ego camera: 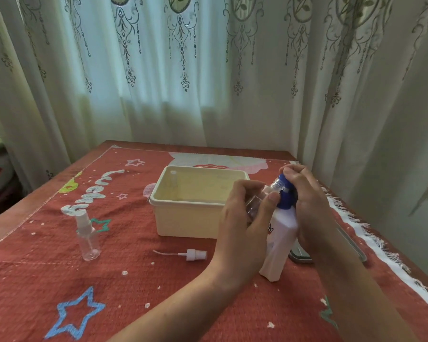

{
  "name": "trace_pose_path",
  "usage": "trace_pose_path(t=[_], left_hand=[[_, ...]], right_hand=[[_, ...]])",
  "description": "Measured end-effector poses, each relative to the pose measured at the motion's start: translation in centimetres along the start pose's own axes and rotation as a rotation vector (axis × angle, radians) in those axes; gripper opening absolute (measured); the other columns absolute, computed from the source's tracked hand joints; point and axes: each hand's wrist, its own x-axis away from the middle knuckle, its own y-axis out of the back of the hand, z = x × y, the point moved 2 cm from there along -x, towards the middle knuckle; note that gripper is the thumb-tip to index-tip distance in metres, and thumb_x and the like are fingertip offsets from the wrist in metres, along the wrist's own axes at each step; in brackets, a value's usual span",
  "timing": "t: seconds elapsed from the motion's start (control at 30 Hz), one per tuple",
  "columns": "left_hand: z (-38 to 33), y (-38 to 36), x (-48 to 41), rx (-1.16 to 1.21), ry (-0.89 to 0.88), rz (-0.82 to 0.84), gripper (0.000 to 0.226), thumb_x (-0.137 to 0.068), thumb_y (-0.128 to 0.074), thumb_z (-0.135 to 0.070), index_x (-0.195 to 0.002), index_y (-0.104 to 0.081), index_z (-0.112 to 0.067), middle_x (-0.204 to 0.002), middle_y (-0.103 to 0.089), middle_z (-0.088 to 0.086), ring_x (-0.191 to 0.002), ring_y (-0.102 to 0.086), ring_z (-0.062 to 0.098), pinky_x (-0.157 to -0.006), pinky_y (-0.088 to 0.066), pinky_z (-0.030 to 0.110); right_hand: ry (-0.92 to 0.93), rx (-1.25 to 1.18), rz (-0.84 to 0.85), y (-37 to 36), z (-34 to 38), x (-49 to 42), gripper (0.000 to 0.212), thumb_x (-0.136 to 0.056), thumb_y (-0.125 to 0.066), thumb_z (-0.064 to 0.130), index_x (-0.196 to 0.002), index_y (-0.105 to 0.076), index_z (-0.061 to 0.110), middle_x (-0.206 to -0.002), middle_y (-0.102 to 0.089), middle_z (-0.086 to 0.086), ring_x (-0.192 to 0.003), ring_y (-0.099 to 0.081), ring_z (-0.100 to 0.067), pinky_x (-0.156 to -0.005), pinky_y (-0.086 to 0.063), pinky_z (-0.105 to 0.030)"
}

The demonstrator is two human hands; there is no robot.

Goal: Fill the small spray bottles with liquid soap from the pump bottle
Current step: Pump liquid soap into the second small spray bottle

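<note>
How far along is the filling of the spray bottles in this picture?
Done: one spray head is off, lying on the cloth. In hand: the left hand holds the open bottle tilted to the nozzle of the pump bottle; the right hand grips its blue top. Left: the capped bottle at left looks empty, and the spray head must go back.

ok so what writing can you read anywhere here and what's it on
"Lucky": white letters on the red cloth, running sideways; the letters after it are too warped to read.
Pump bottle label: a letter or two beside the left hand, mostly hidden, unreadable.
Standing spray bottle, cream tub: no text visible.
</note>
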Motion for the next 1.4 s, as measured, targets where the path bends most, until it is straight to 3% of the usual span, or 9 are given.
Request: trace_pose_path(t=[0.1,0.3,0.5,0.67,0.9,1.1,1.17,1.3,1.4], left_hand=[[-0.14,0.1,-0.13,0.004,-0.002,-0.002,0.017,-0.098,-0.059,-0.03,-0.111,-0.057,-0.02,-0.104,-0.066,-0.006,-0.102,-0.064,0.009,-0.087,-0.053,0.017],[0.3,-0.17,0.19,-0.034,0.005,0.0,0.016,-0.098,-0.058,-0.032,-0.111,-0.056,-0.023,-0.1,-0.065,-0.006,-0.096,-0.063,0.01,-0.082,-0.053,0.019],[0.02,0.0,-0.15,-0.009,-0.004,-0.008,0.016,-0.098,-0.059,-0.031,-0.111,-0.057,-0.022,-0.103,-0.066,-0.005,-0.101,-0.064,0.011,-0.088,-0.054,0.021],[0.27,-0.2,0.1,-0.023,0.022,0.023,0.016,-0.099,-0.058,-0.033,-0.112,-0.055,-0.025,-0.103,-0.065,-0.007,-0.098,-0.063,0.008,-0.085,-0.054,0.02],[-0.19,0.07,-0.19,-0.003,0.008,0.007,0.013,-0.099,-0.059,-0.03,-0.109,-0.057,-0.023,-0.102,-0.065,-0.006,-0.1,-0.064,0.01,-0.089,-0.054,0.024],[0.16,-0.21,0.17,-0.03,0.018,0.012,0.017,-0.099,-0.058,-0.033,-0.113,-0.055,-0.023,-0.1,-0.065,-0.006,-0.095,-0.063,0.009,-0.082,-0.054,0.022],[0.12,-0.16,0.11,-0.026,0.011,0.0,0.016,-0.098,-0.059,-0.032,-0.111,-0.056,-0.023,-0.1,-0.065,-0.006,-0.096,-0.064,0.009,-0.084,-0.054,0.023],[-0.13,-0.01,-0.1,-0.008,-0.001,-0.011,0.015,-0.098,-0.059,-0.028,-0.11,-0.057,-0.02,-0.102,-0.066,-0.007,-0.101,-0.064,0.006,-0.085,-0.05,0.013],[-0.09,-0.08,0.02,-0.007,0.004,-0.007,0.015,-0.098,-0.059,-0.028,-0.111,-0.057,-0.02,-0.102,-0.066,-0.006,-0.1,-0.063,0.007,-0.085,-0.05,0.013]], right_hand=[[-0.029,-0.031,0.01,-0.09,-0.07,0.08,0.019,-0.098,-0.05,0.04,-0.097,-0.059,0.024,-0.07,-0.065,0.01,-0.068,-0.063,-0.008,-0.069,-0.053,-0.03],[0.007,0.016,-0.002,-0.01,0.05,-0.16,0.013,-0.099,-0.051,0.021,-0.089,-0.058,0.024,-0.079,-0.061,0.006,-0.067,-0.06,-0.004,-0.061,-0.05,-0.021],[-0.023,0.001,0.009,-0.01,-0.25,0.02,0.018,-0.098,-0.05,0.04,-0.097,-0.06,0.025,-0.073,-0.067,0.011,-0.073,-0.064,-0.009,-0.071,-0.053,-0.029],[0.021,0.065,-0.002,0.09,-0.03,-0.24,0.012,-0.1,-0.048,0.023,-0.096,-0.059,0.026,-0.093,-0.061,0.002,-0.083,-0.061,-0.013,-0.071,-0.05,-0.026],[-0.002,-0.016,0.024,-0.19,0.07,0.21,0.02,-0.099,-0.048,0.038,-0.096,-0.06,0.022,-0.064,-0.064,0.013,-0.062,-0.061,-0.005,-0.062,-0.055,-0.022],[0.032,0.039,-0.001,-0.07,0.06,-0.2,0.014,-0.099,-0.049,0.019,-0.091,-0.059,0.024,-0.072,-0.064,0.015,-0.064,-0.062,0.0,-0.058,-0.052,-0.016],[0.029,0.029,0.002,-0.03,0.03,-0.19,0.013,-0.1,-0.049,0.021,-0.092,-0.059,0.023,-0.07,-0.064,0.014,-0.064,-0.062,-0.001,-0.058,-0.052,-0.017],[0.01,0.05,0.015,-0.07,-0.05,0.15,0.023,-0.1,-0.045,0.043,-0.102,-0.059,0.025,-0.064,-0.066,0.019,-0.063,-0.066,-0.002,-0.062,-0.057,-0.02],[0.009,0.042,0.012,-0.04,-0.09,0.01,0.015,-0.1,-0.048,0.033,-0.099,-0.06,0.026,-0.072,-0.067,0.015,-0.067,-0.066,-0.003,-0.065,-0.056,-0.023]])
